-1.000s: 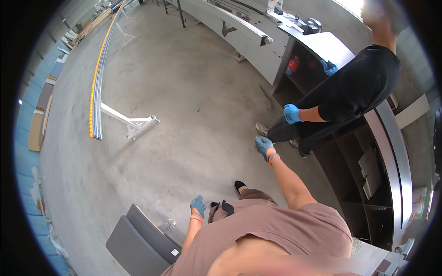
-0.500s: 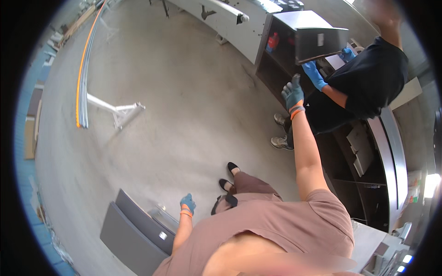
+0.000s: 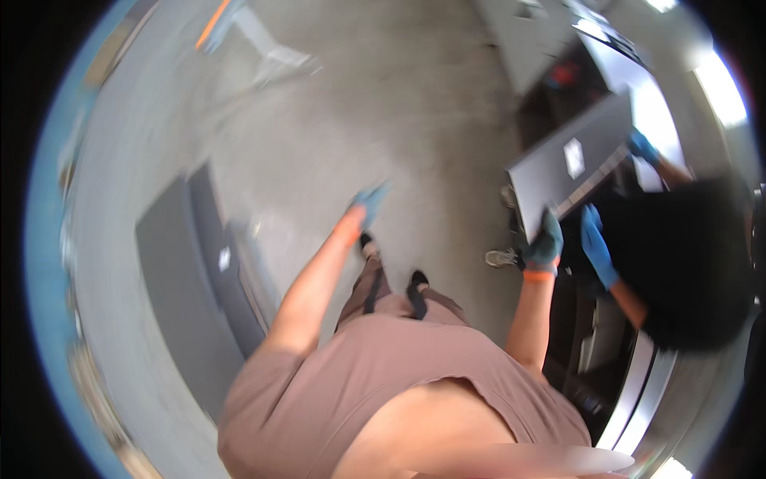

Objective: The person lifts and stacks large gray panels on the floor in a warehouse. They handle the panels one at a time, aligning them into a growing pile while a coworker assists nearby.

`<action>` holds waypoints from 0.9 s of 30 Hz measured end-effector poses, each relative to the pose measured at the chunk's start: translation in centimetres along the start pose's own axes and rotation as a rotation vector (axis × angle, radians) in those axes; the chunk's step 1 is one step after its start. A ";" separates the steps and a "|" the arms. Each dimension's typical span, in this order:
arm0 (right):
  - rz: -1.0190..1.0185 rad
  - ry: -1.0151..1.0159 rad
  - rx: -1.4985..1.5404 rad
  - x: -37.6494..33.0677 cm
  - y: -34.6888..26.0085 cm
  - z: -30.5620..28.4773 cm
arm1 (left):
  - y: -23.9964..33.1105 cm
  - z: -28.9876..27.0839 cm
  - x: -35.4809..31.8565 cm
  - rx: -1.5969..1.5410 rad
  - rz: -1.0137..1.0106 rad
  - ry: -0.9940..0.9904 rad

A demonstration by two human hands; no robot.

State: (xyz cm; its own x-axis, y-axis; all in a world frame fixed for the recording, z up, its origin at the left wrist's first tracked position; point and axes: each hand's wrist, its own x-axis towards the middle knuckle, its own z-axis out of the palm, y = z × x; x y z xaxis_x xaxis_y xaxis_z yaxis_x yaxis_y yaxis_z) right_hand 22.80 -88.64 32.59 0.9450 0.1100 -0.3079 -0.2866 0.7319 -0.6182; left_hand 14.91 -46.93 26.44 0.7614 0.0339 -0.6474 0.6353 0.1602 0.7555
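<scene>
Near left: dark grey flat panels point(image 3: 171, 275), standing side by side, tilted; pale sticker on one. Neither hand on them. Near right: right hand point(image 3: 546, 242), gloved, at the near corner of a grey rectangular board point(image 3: 562, 156). Looks like contact; motion blur, can't tell if the fingers are closed on it. Left hand point(image 3: 371, 201), gloved, out over the floor, fingers extended, holding nothing, well apart from the board.

Board is tilted, right side of scene, white label on its face. Co-worker's blue-gloved hands: far one point(image 3: 643, 148) at the board's right end, near one point(image 3: 595, 239) just beside it, fingers straight.

For a steady hold, I'd say: right thumb on one face, fingers on the other, left hand supporting the left edge. One corner alone could let it twist; co-worker's support shouldn't drop before both hands are set.

Beyond: dark open-front cabinet point(image 3: 541, 120). Far left: white stand point(image 3: 275, 54), blurry.
</scene>
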 end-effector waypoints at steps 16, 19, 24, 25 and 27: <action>0.707 -0.560 -0.932 -20.0 9.2 5.1 | -5.0 6.1 -11.3 -0.169 0.548 0.570; 0.818 -0.729 -0.958 -22.0 16.7 5.0 | -12.8 -0.5 -20.0 -0.524 0.577 0.574; 0.963 -0.561 -0.715 -27.8 33.2 9.3 | -26.0 -7.2 -31.8 -0.160 0.295 0.840; 0.998 -0.530 -0.651 -29.8 37.3 8.8 | -29.8 -8.9 -33.4 -0.128 0.297 0.915; 1.062 -0.494 -0.593 -34.7 44.5 7.3 | -37.3 -12.0 -37.0 -0.055 0.178 1.074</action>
State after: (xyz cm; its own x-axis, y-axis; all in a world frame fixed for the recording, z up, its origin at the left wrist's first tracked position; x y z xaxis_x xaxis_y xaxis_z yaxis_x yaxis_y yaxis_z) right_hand -21.56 -54.99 21.01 0.1387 0.7715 -0.6209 -0.8272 -0.2545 -0.5010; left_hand -38.57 -42.33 21.01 0.3147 0.9009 -0.2989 0.4998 0.1104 0.8591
